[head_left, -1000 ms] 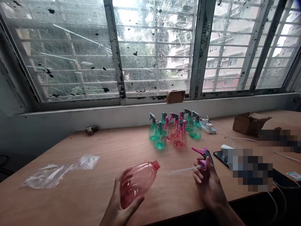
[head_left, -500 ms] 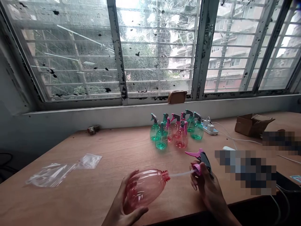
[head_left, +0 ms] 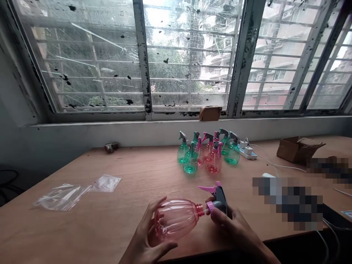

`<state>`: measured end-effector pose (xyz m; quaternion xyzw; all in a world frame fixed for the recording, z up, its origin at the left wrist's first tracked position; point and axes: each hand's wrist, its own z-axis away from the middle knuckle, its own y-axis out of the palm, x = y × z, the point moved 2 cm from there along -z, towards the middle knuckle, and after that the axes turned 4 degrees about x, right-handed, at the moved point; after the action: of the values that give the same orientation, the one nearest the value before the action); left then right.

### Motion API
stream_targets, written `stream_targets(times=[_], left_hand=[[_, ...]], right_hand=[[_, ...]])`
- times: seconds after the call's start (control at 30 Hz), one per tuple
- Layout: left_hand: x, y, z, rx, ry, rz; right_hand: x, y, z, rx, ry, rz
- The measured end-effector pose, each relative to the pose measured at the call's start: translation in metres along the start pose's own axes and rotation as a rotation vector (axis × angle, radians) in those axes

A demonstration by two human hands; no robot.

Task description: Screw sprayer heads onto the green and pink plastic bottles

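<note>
Fingers of the left hand [head_left: 143,234] clasp a red bottle [head_left: 177,218] (tipped sideways). The right hand [head_left: 235,224] grips a spray head [head_left: 220,195] just beside the bottle's neck [head_left: 200,210].

Daylight glares through the windows [head_left: 189,62], leaving the wall [head_left: 68,136] beneath dim; pixelation masks patches at right.

Windows [head_left: 189,55], wide, in several panes; glass smudged and marked with dark flecks. Frames [head_left: 248,47], grey, paint chipped. Horizontal bars [head_left: 214,66] beyond the glass; foliage [head_left: 170,71] and a multi-storey building [head_left: 277,75] outside. Sill [head_left: 115,123], pale. Wall [head_left: 137,135], grey-white. Bench [head_left: 145,172], wood-toned top, against the wall. Daylight through the panes; left corner dim.
</note>
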<state>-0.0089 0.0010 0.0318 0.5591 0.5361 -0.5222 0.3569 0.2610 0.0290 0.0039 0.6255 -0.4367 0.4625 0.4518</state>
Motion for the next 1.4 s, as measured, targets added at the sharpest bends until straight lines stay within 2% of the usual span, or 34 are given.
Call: stream_targets(times=[0.17, 0.3, 0.4, 0.53, 0.6, 0.77, 0.97, 1.1, 1.27, 1.4], left_hand=[[0.001, 0.015, 0.004, -0.007, -0.004, 0.152], [0.001, 0.024, -0.002, -0.033, 0.034, 0.136], [-0.001, 0.023, -0.01, 0.007, 0.058, 0.072], [-0.001, 0.017, -0.014, 0.132, -0.058, 0.187], [-0.001, 0.014, -0.014, 0.16, -0.068, 0.198], [0.001, 0.013, -0.013, 0.157, 0.002, 0.107], [0.0, 0.015, -0.008, 0.173, -0.053, 0.088], [0.003, 0.014, -0.005, 0.22, -0.061, 0.1], [0.009, 0.011, -0.008, 0.177, -0.062, 0.162], [0.01, 0.011, -0.009, 0.249, -0.065, 0.166]], right_hand=[[0.002, 0.0, 0.002, 0.117, 0.036, 0.043], [-0.002, -0.004, 0.002, 0.06, 0.047, 0.032], [-0.004, -0.007, 0.0, -0.025, 0.044, 0.004], [-0.003, -0.007, 0.0, -0.061, 0.01, 0.038], [-0.003, -0.006, 0.002, -0.06, -0.009, 0.067], [-0.005, -0.006, 0.004, -0.011, -0.039, 0.083], [-0.005, -0.007, 0.003, 0.036, -0.025, 0.083], [-0.007, -0.009, 0.003, -0.025, -0.017, 0.065], [-0.01, -0.009, 0.003, -0.048, -0.057, 0.032], [-0.012, -0.009, 0.001, -0.042, -0.074, 0.017]])
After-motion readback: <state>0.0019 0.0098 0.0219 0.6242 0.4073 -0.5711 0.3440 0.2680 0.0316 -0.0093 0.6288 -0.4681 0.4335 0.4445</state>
